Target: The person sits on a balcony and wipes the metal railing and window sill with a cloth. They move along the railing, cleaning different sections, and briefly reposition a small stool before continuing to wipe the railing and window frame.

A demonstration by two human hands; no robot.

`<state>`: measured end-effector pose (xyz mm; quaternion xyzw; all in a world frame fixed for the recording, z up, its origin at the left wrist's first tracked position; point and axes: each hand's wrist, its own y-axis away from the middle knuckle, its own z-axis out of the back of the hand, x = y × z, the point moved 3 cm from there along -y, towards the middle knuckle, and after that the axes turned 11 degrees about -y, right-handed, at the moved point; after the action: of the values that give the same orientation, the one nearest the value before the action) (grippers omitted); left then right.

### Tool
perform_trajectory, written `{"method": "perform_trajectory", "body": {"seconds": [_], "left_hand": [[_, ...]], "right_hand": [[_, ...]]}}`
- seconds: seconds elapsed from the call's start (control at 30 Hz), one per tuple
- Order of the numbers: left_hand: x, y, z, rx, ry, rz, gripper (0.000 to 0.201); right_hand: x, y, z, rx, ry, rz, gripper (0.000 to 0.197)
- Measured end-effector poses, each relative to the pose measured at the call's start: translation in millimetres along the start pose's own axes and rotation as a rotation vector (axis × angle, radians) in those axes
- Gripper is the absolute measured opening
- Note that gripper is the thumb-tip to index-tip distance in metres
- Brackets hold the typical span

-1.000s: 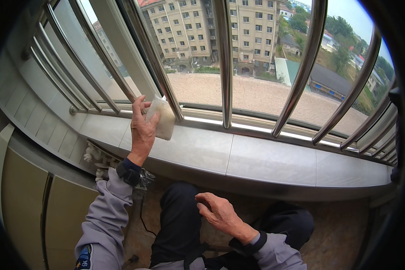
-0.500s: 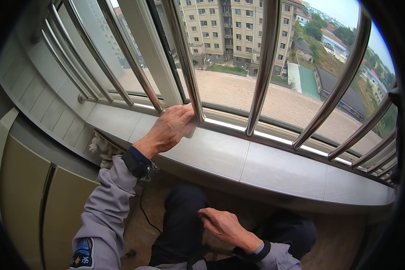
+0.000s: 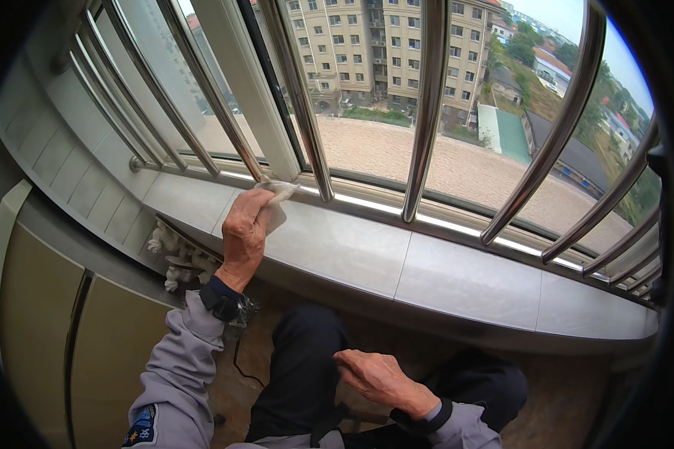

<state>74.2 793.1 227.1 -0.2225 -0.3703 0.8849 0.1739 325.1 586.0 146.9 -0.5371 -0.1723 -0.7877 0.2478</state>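
Note:
My left hand (image 3: 246, 232) is closed on a thin whitish cloth (image 3: 280, 190), pinched between thumb and fingers. A corner of the cloth spreads over the pale tiled window sill (image 3: 337, 251), close to the foot of a metal bar (image 3: 225, 112). Part of the cloth is hidden behind the fingers. Lower down, my right hand (image 3: 386, 380) rests by my right knee with its fingers curled together, and nothing shows in it. A dark band circles each wrist.
Several upright steel bars (image 3: 427, 112) stand along the sill in front of the window frame (image 3: 266, 127). At the left are a brownish cabinet (image 3: 37, 299) and a white ornate figure (image 3: 183, 254) under the sill. A dark cable (image 3: 240, 367) hangs near my left leg.
My left hand has drawn back left along the sill, away from the bar it was beside, and more of the cloth now shows. My right hand has hardly moved.

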Motion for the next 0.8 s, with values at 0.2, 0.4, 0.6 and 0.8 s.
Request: {"method": "perform_trajectory", "body": {"seconds": [0.2, 0.4, 0.6, 0.8], "left_hand": [[83, 37, 31, -0.309, 0.580, 0.831, 0.025], [19, 4, -40, -0.180, 0.621, 0.624, 0.020], [-82, 27, -74, -0.002, 0.706, 0.554, 0.022], [-10, 16, -56, -0.132, 0.881, 0.598, 0.020]], "right_hand": [[9, 5, -1, 0.015, 0.061, 0.020, 0.028], [9, 3, -4, 0.065, 0.126, 0.017, 0.027], [2, -2, -5, 0.056, 0.136, 0.036, 0.026], [1, -3, -4, 0.055, 0.148, 0.035, 0.025]]}}
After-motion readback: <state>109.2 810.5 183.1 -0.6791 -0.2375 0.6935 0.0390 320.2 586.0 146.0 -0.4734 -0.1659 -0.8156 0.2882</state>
